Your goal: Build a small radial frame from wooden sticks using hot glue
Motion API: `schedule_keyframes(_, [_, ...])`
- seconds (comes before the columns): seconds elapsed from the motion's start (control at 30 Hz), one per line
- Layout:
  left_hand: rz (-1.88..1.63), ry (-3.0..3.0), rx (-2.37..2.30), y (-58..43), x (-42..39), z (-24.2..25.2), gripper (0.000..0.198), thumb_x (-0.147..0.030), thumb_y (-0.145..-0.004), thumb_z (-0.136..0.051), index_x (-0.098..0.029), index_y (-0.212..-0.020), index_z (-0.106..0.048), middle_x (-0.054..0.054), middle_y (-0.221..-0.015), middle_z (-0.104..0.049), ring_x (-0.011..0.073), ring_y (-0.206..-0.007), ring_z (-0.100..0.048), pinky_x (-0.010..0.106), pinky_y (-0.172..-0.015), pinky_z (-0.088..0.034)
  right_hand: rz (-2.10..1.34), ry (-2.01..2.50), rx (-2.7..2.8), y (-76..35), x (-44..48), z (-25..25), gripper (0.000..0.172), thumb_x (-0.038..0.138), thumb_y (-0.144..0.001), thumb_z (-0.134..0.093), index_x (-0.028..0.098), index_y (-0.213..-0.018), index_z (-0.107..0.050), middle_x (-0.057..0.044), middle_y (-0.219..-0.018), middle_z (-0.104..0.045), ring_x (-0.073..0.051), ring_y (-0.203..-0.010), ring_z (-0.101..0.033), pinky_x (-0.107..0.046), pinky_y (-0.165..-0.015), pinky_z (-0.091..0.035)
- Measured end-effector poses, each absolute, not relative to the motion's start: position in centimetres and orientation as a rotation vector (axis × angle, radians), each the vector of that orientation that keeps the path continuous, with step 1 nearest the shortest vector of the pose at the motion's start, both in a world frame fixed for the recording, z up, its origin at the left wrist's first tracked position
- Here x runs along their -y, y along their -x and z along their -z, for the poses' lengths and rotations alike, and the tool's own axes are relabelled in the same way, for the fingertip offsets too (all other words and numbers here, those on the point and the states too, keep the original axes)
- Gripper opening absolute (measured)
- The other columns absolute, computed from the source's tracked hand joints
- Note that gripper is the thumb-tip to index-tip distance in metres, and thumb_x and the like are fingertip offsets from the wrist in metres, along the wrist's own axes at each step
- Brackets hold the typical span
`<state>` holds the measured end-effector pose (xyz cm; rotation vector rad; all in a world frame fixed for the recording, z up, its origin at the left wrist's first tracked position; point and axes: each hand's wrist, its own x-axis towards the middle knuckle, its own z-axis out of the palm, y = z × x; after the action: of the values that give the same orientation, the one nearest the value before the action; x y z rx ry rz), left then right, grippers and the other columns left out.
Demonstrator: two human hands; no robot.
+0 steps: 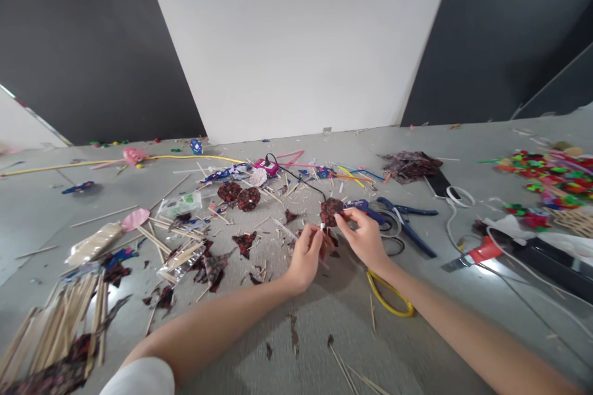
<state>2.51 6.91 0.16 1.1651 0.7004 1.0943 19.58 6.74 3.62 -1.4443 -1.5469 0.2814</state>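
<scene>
Just beyond the fingertips of both hands is where the action is: a dark red patterned disc (331, 210) held up off the floor, its outer edge crinkled. Right hand (364, 236) has thumb and forefinger nipped together on the near right side of it, other fingers loosely curled, so that's a light grasp rather than a fist. Left hand (306, 256) sits just below and beside it, thumb and fingertip closed in a pinch that looks to be on a small white piece (323, 226) right under the disc; can't tell if that bit is attached. As for progress, I'd say two are done: a pair of matching discs (249, 199) lies farther out and to the left of the left hand, touching or nearly so. The one being held looks unfinished to me, but that's a judgement call. Plenty of material seems unused: a heap of dark patterned fabric (410, 165) beyond the right hand and off to its right, plus a big bunch of wooden sticks (69, 315) way over to the left of the left hand. Cut scraps (244, 244) are scattered nearer that same hand. Blue-handled pliers (410, 228) lie just right of the right hand, not touched.
</scene>
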Motion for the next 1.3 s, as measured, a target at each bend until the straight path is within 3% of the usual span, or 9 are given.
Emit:
schedule_keyframes(0.13, [-1.145, -1.023, -0.685, -2.7, -7.5, -0.4, 0.045, -0.064, -0.097, -0.062, -0.02, -0.093, -0.059, 0.003, -0.09, -0.068, 0.0145, -0.075, -0.061, 0.027, -0.072, -0.052, -0.063, 1.4, 1.603, -19.9, -5.3, -3.4, 0.015, 0.037, -0.103, -0.062, 0.024, -0.095, -0.066, -0.006, -0.091, -0.078, -0.025, -0.082, -0.075, -0.037, -0.077, -0.057])
schedule_keyframes(0.23, [-1.103, -0.912, -0.624, -2.7, -7.5, -0.4, 0.045, -0.065, -0.094, -0.066, -0.021, -0.095, -0.055, 0.003, -0.093, -0.067, 0.0157, -0.078, -0.063, 0.028, -0.072, -0.053, 0.219, 1.322, 1.893, -20.0, -4.4, -3.3, 0.006, 0.024, -0.103, -0.06, 0.024, -0.103, -0.066, -0.01, -0.115, -0.078, -0.027, -0.1, -0.073, -0.043, -0.092, -0.055])
schedule_keyframes(0.33, [-1.092, -0.92, -0.633, -2.7, -7.5, -0.2, 0.043, -0.062, -0.093, -0.068, -0.021, -0.094, -0.055, 0.001, -0.09, -0.064, 0.0152, -0.081, -0.061, 0.027, -0.077, -0.053, 0.41, 1.256, 2.133, -19.8, -3.7, -3.2, 0.015, 0.015, -0.101, -0.062, 0.022, -0.113, -0.066, -0.011, -0.134, -0.073, -0.029, -0.109, -0.07, -0.047, -0.097, -0.052])
schedule_keyframes(0.67, [-1.041, -1.211, -0.824, -2.3, -7.6, -0.1, 0.031, -0.049, -0.101, -0.058, -0.02, -0.091, -0.055, -0.001, -0.085, -0.054, 0.015, -0.082, -0.052, 0.026, -0.079, -0.045, 0.161, 1.184, 2.125, -19.4, -3.3, -2.7, 0.03, 0.02, -0.1, -0.059, 0.017, -0.129, -0.055, -0.013, -0.114, -0.072, -0.03, -0.106, -0.066, -0.046, -0.092, -0.054])
schedule_keyframes(1.03, [-0.964, -1.419, -0.779, -2.1, -7.2, 0.0, 0.024, -0.042, -0.107, -0.05, -0.02, -0.099, -0.057, 0.002, -0.093, -0.061, 0.0163, -0.086, -0.054, 0.027, -0.081, -0.046, 0.074, 1.177, 2.146, -19.8, -3.6, -2.3, 0.05, 0.019, -0.107, -0.052, 0.025, -0.155, -0.045, -0.012, -0.122, -0.072, -0.029, -0.109, -0.069, -0.047, -0.094, -0.056])
schedule_keyframes(1.13, [-0.953, -1.435, -0.768, -2.0, -7.1, -0.1, 0.027, -0.044, -0.107, -0.048, -0.02, -0.097, -0.055, 0.001, -0.089, -0.06, 0.0162, -0.083, -0.054, 0.027, -0.078, -0.045, 0.03, 1.194, 2.102, -19.8, -3.6, -2.2, 0.044, 0.019, -0.107, -0.05, 0.024, -0.151, -0.048, -0.013, -0.122, -0.072, -0.029, -0.11, -0.069, -0.046, -0.094, -0.057])
schedule_keyframes(1.3, [-0.937, -1.476, -0.825, -2.0, -7.1, -0.2, 0.028, -0.044, -0.107, -0.047, -0.021, -0.093, -0.054, 0.0, -0.085, -0.058, 0.0158, -0.08, -0.053, 0.027, -0.076, -0.043, -0.103, 1.192, 2.025, -19.9, -3.9, -1.9, 0.018, 0.02, -0.108, -0.052, 0.025, -0.124, -0.057, -0.009, -0.109, -0.072, -0.026, -0.103, -0.069, -0.044, -0.091, -0.056])
